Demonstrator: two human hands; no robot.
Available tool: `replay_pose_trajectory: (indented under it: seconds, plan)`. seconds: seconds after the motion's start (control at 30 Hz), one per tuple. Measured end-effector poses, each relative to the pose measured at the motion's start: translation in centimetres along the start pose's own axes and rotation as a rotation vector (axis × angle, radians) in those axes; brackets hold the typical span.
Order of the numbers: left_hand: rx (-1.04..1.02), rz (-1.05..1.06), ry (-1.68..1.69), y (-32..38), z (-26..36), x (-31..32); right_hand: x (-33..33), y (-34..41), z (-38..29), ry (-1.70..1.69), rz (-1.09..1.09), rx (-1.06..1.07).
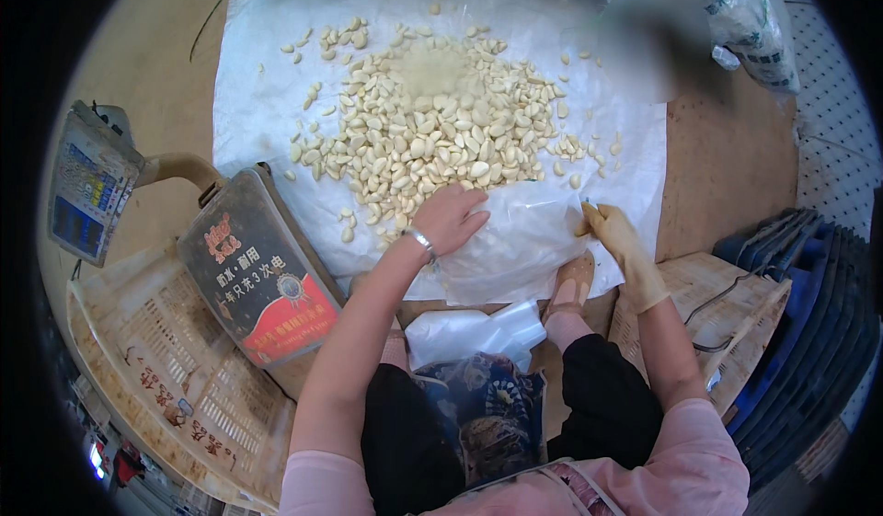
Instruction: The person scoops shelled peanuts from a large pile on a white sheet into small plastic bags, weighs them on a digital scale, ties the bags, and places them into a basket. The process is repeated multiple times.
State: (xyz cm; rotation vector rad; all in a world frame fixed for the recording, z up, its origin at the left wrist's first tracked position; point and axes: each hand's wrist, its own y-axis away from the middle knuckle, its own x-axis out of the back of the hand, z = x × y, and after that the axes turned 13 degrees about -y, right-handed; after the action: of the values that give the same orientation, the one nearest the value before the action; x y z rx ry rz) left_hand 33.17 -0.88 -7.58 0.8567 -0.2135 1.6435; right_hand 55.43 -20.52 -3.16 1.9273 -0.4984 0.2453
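A broad pile of peeled garlic cloves (441, 130) lies spread over a white plastic sheet (265, 95). My left hand (452, 219), bare with a silver bracelet at the wrist, is at the near edge of the pile. Its fingertips point right, over the left end of a clear plastic bag (517, 240); what lies under the palm is hidden. On my right hand (610, 230) is a tan rubber glove. Thumb and fingers there pinch the bag's right end. The bag lies over the sheet's near part.
A bench scale (262, 268) with a raised display (93, 185) stands left, beside a plastic crate (186, 392). Folded clear bags (469, 330) lie between my feet. Right are another crate (690, 302) and stacked dark blue crates (807, 323). A filled sack (738, 19) sits at upper right.
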Motion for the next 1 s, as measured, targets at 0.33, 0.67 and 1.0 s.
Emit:
replay_pose_trajectory:
  seconds: [0.33, 0.67, 1.0]
  plan:
    - [-0.052, -0.155, -0.201, -3.0, 0.6, -0.8, -6.0, -1.5, -8.7, 0.789, -0.171, 0.793]
    - [-0.1, 0.039, -0.084, 0.9, -0.3, 0.3, 1.6, -6.6, -4.1, 0.809, 0.192, 0.975]
    - [0.279, 0.122, 0.323, 8.4, -4.0, -2.0, 1.6, -4.0, 8.1, -0.872, 0.228, 0.154]
